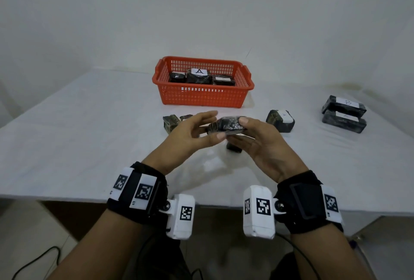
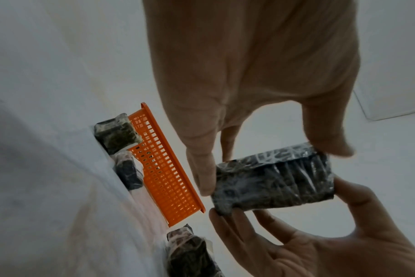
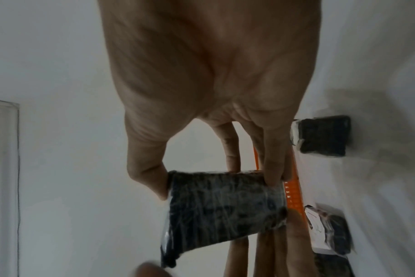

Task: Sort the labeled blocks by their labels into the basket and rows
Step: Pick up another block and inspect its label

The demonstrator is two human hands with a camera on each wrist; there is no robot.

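A dark, plastic-wrapped block (image 1: 225, 125) is held above the table between both hands; its label does not show in any view. My left hand (image 1: 216, 125) pinches its left end between thumb and fingers. My right hand (image 1: 237, 130) grips the right end, thumb on top. The left wrist view shows the block (image 2: 272, 180) between my left hand's fingertips (image 2: 205, 185). In the right wrist view my right hand (image 3: 216, 187) grips the block (image 3: 223, 211). The orange basket (image 1: 202, 97) behind the hands holds three dark blocks, the middle one (image 1: 199, 75) labeled A.
A block labeled A (image 1: 281, 120) lies right of the hands. Two long blocks (image 1: 343, 106) lie side by side at the far right, the rear one labeled B. More wrapped blocks (image 1: 171, 122) sit behind my left hand, and one (image 1: 234, 147) lies beneath the hands.
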